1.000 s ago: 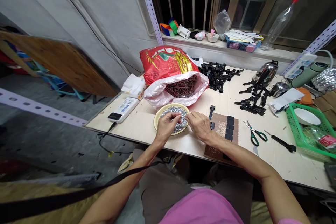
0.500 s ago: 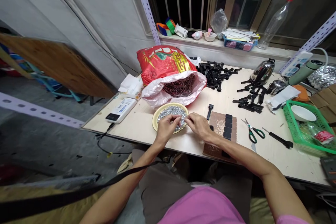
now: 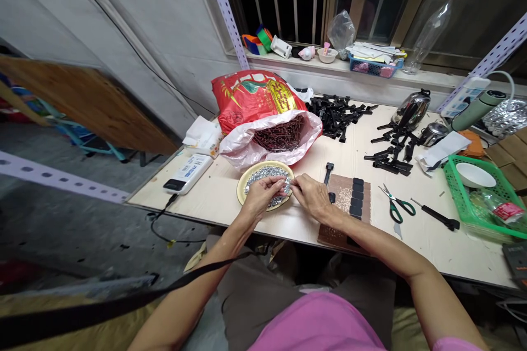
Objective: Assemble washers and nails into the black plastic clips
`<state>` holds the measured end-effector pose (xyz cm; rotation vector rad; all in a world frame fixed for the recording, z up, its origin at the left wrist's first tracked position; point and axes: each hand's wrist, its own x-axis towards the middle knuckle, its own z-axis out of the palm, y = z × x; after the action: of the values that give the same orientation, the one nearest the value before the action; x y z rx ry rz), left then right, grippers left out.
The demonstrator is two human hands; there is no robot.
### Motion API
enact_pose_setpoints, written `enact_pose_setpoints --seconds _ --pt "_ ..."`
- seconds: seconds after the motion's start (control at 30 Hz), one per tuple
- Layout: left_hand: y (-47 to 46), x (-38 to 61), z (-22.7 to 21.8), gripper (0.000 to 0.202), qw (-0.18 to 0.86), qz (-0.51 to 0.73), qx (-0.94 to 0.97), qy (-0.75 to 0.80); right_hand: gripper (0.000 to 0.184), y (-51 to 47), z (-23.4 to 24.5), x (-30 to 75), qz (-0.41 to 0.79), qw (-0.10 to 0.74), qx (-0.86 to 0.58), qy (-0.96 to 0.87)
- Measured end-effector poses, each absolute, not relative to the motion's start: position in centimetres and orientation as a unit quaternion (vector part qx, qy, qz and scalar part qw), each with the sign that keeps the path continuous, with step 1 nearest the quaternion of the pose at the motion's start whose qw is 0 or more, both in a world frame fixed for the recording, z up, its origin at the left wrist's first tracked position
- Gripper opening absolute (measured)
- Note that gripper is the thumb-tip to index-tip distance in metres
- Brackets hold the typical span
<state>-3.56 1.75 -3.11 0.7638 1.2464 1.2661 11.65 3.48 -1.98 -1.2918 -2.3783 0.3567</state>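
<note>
A yellowish bowl [image 3: 242, 196] holds many small shiny metal pieces [image 3: 263, 173] near the table's front edge. Over its right half, my left hand [image 3: 263, 193] is closed in a pinch, fingertips pointing right. My right hand [image 3: 309, 196] is closed too, thumb and forefinger pressed together at the bowl's right rim. The fingertips of both hands are close together; whatever they pinch is too small to name. Just right of my right hand is a brown board [image 3: 341, 197] with black rounded pads [image 3: 357, 196] in a column. A black-headed part [image 3: 328, 173] lies behind it.
Behind the bowl lies an open red sack [image 3: 255, 98] of dark reddish screw-like pieces [image 3: 280, 134]. Black parts [image 3: 337, 112] are heaped at the back. Scissors [image 3: 396, 203], a screwdriver-like tool [image 3: 436, 216] and a green basket [image 3: 457, 192] are on the right; a white power bank [image 3: 189, 173] is left.
The view has shifted slightly. My hands stay over the bowl in nearly the same pinch, the left fingertips now a little closer to the right ones.
</note>
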Motion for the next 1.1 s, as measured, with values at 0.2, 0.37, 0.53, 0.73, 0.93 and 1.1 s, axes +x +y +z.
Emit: enact_pose_setpoints --seconds 0.2,0.37,0.53,0.73,0.93,1.1 --pt "1.4 -3.1 -2.6 0.041 0.527 0.560 0.353 0.533 0.023 3.6 -1.8 11.8 -0.058 0.198 -0.423 -0.883" --pt "1.1 -3.2 -2.6 0.036 0.450 0.548 0.428 0.560 0.022 3.7 -1.6 12.2 -0.015 0.196 -0.429 -0.881" --pt "1.5 -3.8 -3.0 0.034 0.428 0.523 0.470 0.567 0.021 4.0 -1.8 12.7 0.030 0.231 -0.400 -0.886" --pt "1.8 -4.1 -2.7 0.025 0.399 0.492 0.531 0.563 0.026 4.2 -2.3 12.8 -0.012 0.185 -0.417 -0.890" --pt "1.8 -3.9 -2.3 0.026 0.432 0.485 0.505 0.569 0.025 4.0 -1.9 12.9 -0.006 0.178 -0.405 -0.897" --pt "1.6 -3.8 -2.2 0.021 0.403 0.488 0.534 0.561 0.032 4.0 -2.0 13.2 0.020 0.174 -0.401 -0.899"
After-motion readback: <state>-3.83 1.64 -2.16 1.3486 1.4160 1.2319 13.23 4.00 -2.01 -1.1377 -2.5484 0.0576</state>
